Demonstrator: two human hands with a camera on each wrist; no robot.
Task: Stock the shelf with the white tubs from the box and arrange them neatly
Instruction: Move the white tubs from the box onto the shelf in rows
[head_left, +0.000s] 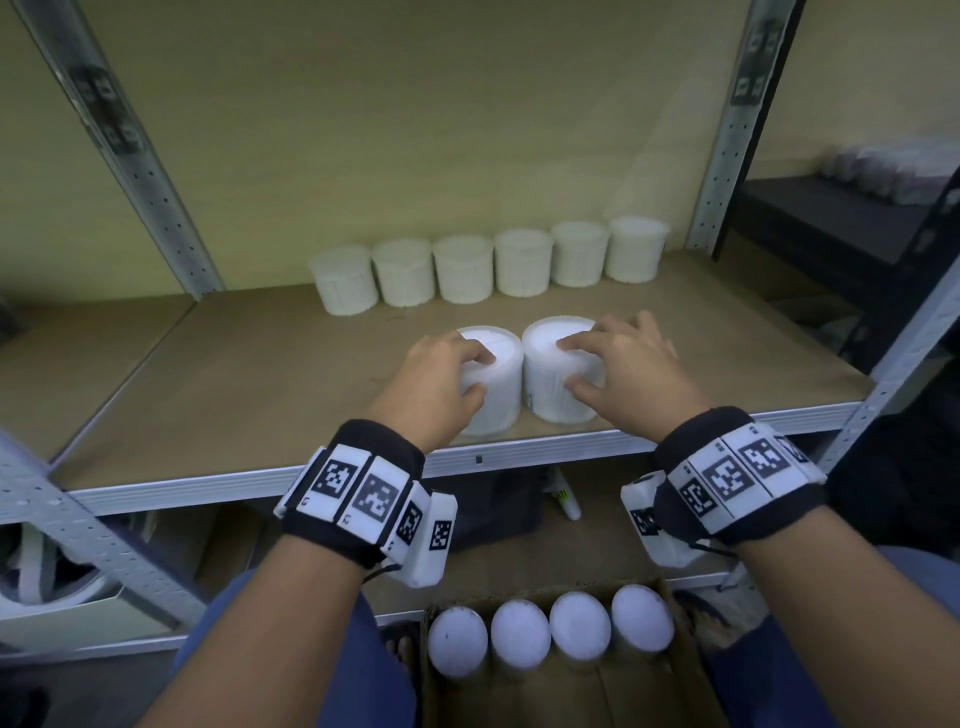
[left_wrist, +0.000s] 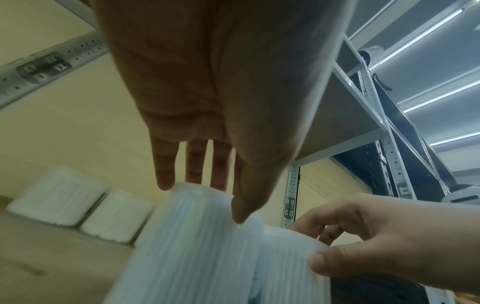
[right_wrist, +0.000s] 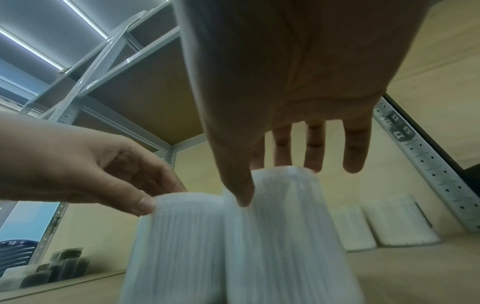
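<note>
Each hand, the left hand (head_left: 441, 371) and the right hand (head_left: 621, 358), grips from above one white tub (head_left: 491, 387) near the shelf (head_left: 260, 395) front edge, probably to push both toward the back row (head_left: 488, 273).

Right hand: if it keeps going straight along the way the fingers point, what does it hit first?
Probably the back row of tubs. The right hand grips its tub from above, fingers pointing toward the back; bare shelf lies between. Depth unclear.
</note>
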